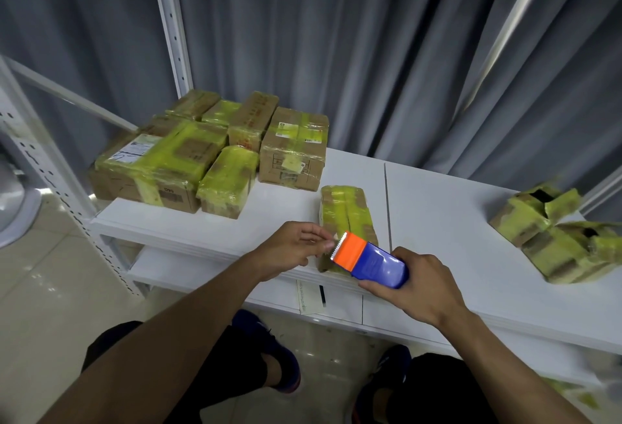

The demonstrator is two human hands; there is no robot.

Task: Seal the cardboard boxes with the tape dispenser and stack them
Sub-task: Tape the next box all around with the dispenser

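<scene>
I have the tape dispenser (370, 259) in my right hand (422, 289), fingers wrapped round its blue body, with the orange toothed end pointing toward the centre of the frame. My left hand (294, 250) is up at that toothed edge with thumb and fingertips closed together. It looks to be pinching the free end of the tape, though the strip itself is too small to make out. Just behind the dispenser, 1 narrow box (346, 218) lies on the white shelf (454, 214), already wrapped in yellow-green tape. I judge it is the box being worked on, and that the step in hand is drawing out a fresh length for it. In the upper left of the frame a cluster of taped boxes (208, 154) sits closed and packed close together, so much of the sealing looks done. I cannot tell whether any of those are properly stacked. At the right edge at least 2 boxes (555, 238) have their flaps up and dark openings showing, so these are left to seal, and the stacking is left too.
</scene>
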